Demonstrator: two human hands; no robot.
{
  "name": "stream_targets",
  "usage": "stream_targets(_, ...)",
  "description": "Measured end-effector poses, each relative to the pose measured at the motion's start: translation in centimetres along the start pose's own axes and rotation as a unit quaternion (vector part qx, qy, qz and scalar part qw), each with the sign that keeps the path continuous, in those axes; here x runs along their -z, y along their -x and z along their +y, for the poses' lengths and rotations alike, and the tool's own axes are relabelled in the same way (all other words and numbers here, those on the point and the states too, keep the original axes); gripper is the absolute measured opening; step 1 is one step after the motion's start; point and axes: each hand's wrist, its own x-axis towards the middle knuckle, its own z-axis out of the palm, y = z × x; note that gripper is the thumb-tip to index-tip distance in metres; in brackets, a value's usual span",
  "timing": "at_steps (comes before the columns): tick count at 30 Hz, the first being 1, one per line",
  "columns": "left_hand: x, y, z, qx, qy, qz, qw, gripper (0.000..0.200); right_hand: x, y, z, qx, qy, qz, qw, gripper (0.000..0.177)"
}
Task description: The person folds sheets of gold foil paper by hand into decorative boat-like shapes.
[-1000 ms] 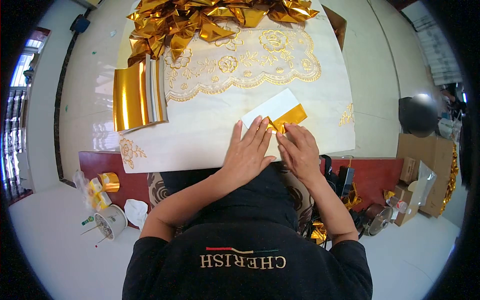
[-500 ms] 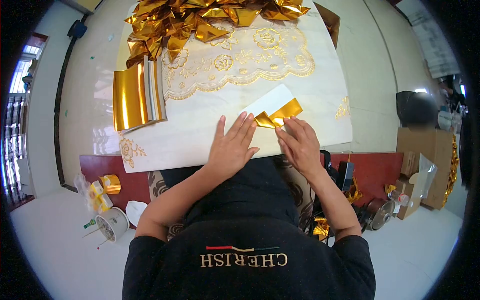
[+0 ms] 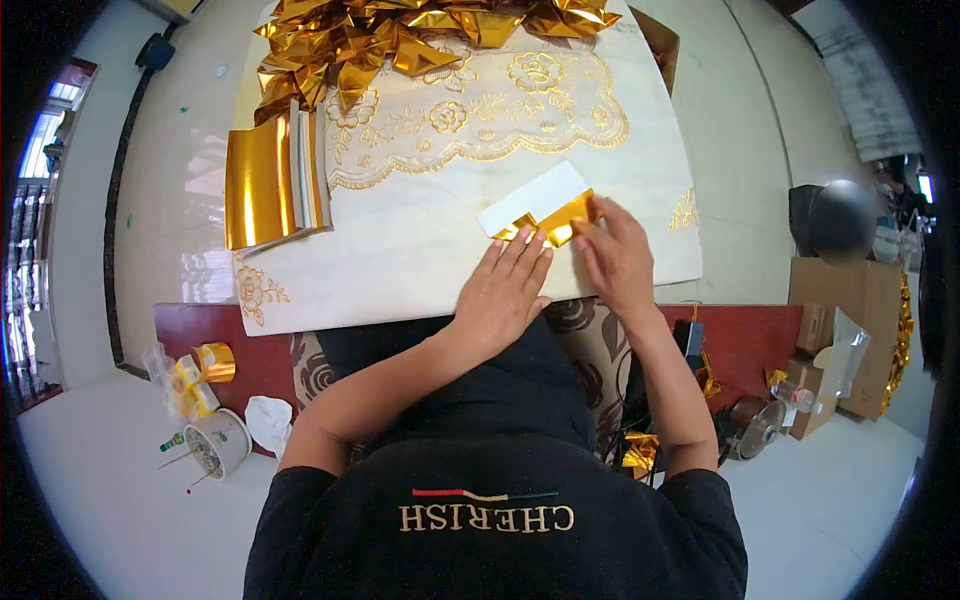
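Note:
A sheet of gold foil paper (image 3: 567, 215) lies slanted near the table's front edge, its white back (image 3: 530, 197) facing up along the far side and its near edge folded over to show gold. My left hand (image 3: 503, 297) rests flat, fingers extended, on the left part of the gold fold. At the sheet's right end, my right hand (image 3: 622, 258) has its thumb and fingers bent around the foil's corner, pinching it. Part of the fold is hidden under the left fingertips.
A stack of gold foil sheets (image 3: 262, 185) lies at the table's left. Many folded gold foil pieces (image 3: 390, 45) are heaped at the far side. An embroidered white cloth (image 3: 400, 245) covers the table. Cardboard boxes (image 3: 845, 300) stand at the right, a white bucket (image 3: 218, 445) at the lower left.
My left hand has slid right, onto the gold fold. My right hand has moved up and right to the foil's right end, and the folded part has changed shape.

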Motion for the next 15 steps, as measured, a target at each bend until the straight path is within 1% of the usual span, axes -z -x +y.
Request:
stream_targets(4,0.5,-0.1,-0.1,0.003,-0.001,0.013,1.0,0.06,-0.5,-0.4,0.3,-0.045,-0.034,0.006,0.998,0.026)
stream_targets(6,0.8,-0.1,-0.4,0.021,-0.006,0.004,1.0,0.057,-0.3,-0.3,-0.6,-0.029,-0.03,0.0,0.999,0.025)
stream_targets(7,0.9,-0.1,-0.7,0.024,-0.018,0.015,0.999,0.055,-0.2,-0.1,-1.1,-0.022,-0.028,-0.003,0.999,0.025)
stream_targets(9,1.2,0.2,-1.6,0.033,-0.041,0.035,0.998,0.051,-0.2,0.5,-2.0,-0.044,-0.051,-0.022,0.998,0.024)
stream_targets(12,1.0,0.7,-3.0,0.018,-0.033,0.07,0.997,0.044,-0.5,1.3,-3.5,-0.063,-0.113,-0.036,0.991,0.021)
stream_targets(15,0.9,0.7,-4.0,-0.006,-0.025,0.076,0.997,0.04,-0.8,2.0,-4.9,-0.083,-0.178,-0.053,0.979,0.02)
